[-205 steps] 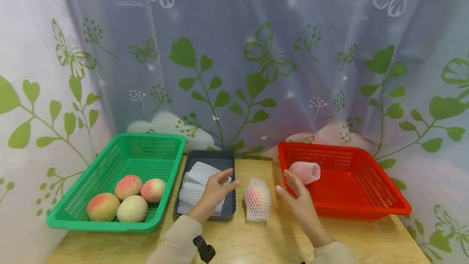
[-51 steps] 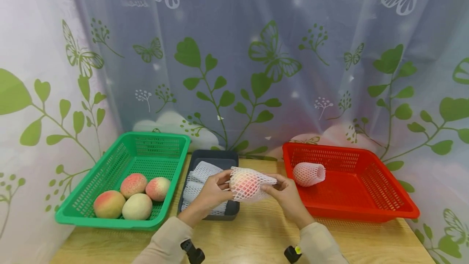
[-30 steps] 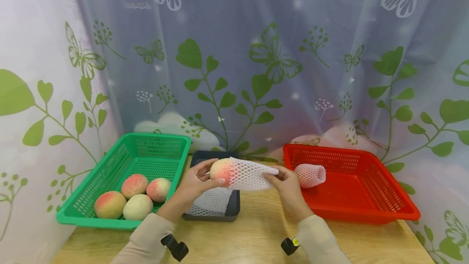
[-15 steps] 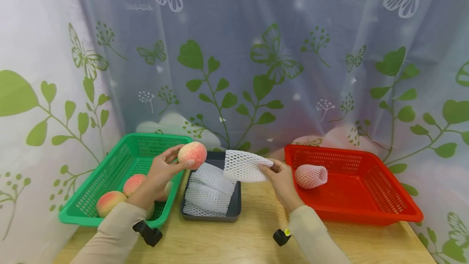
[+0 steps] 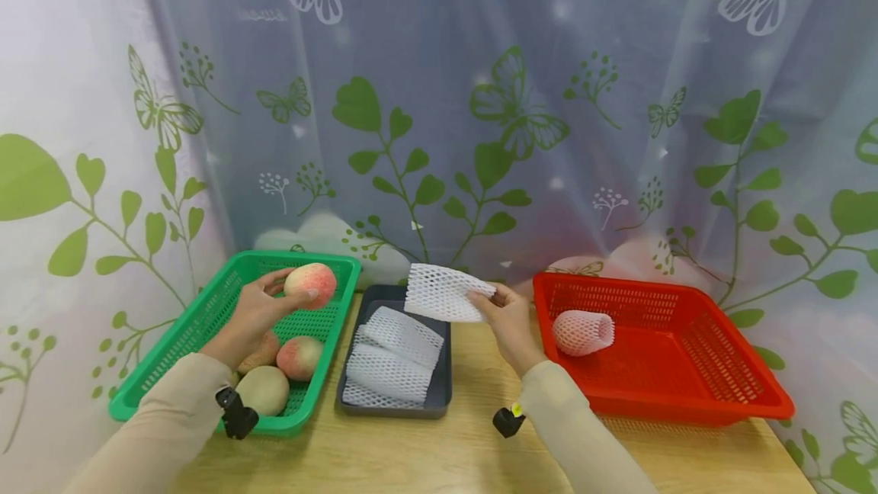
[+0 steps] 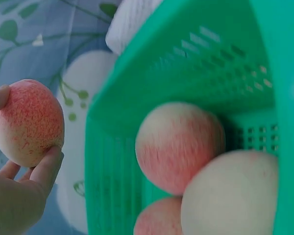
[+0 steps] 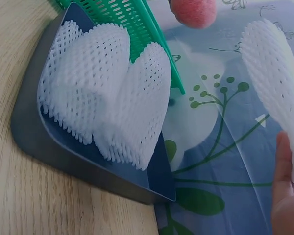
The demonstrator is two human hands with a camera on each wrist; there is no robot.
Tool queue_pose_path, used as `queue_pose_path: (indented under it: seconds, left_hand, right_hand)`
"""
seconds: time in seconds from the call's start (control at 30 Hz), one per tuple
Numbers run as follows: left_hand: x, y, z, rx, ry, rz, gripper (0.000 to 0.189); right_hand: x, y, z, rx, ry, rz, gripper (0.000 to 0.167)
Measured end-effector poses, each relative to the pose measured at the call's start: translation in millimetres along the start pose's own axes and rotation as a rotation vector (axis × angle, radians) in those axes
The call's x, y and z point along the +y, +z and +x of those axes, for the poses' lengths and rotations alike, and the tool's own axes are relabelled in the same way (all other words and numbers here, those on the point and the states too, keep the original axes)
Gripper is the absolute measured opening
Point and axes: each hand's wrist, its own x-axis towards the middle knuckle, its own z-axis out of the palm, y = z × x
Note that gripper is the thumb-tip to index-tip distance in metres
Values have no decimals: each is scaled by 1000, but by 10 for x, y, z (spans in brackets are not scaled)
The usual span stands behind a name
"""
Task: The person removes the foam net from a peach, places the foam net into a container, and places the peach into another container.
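My left hand [image 5: 255, 312] grips a pink and cream peach [image 5: 312, 285] above the green basket [image 5: 120, 407]; the left wrist view shows the same peach [image 6: 29, 122] between thumb and fingers. Below it, several peaches lie in the basket, one pale peach [image 5: 264, 390] near its front. My right hand [image 5: 509, 322] pinches one end of a white foam net sleeve [image 5: 442, 293], flat and without fruit, over the back of the dark grey tray [image 5: 439, 402]. Foam net sleeves [image 5: 392, 360] lie stacked in that tray, seen also in the right wrist view.
To the right stands a red basket [image 5: 686, 395] with one netted peach [image 5: 579, 332] at its left side. All containers stand on a wooden table [image 5: 384, 456]. Behind them hangs a patterned curtain [image 5: 439, 97].
The peach lay netted on the table, then both hands lifted it. The left hand has pulled it out of the sleeve and moved left over the green basket. The right hand keeps the sleeve.
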Motion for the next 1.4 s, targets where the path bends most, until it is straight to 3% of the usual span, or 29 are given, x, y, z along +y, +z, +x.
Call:
queue_pose_path:
  seconds: [0.37, 0.67, 0.8, 1.0, 1.2, 1.4]
  left_hand:
    - [-135, -96, 134, 45, -32, 65, 84]
    - [-322, -85, 229, 85, -113, 154, 86]
    - [-400, -79, 245, 84, -106, 209, 83]
    - [-452, -49, 271, 57, -110, 218, 81]
    - [-532, 4, 321, 1, -124, 237, 80]
    - [-611, 99, 379, -32, -161, 135, 81]
  right_hand:
    - [127, 213, 129, 41, 46, 66, 20]
    - [316, 376, 149, 71, 90, 113, 20]
    - [397, 470, 172, 136, 142, 102, 25]
    - [497, 589, 145, 246, 183, 36, 25]
    - [653, 660, 78, 230, 211, -2, 25]
    - [829, 679, 10, 224, 178, -249, 17]
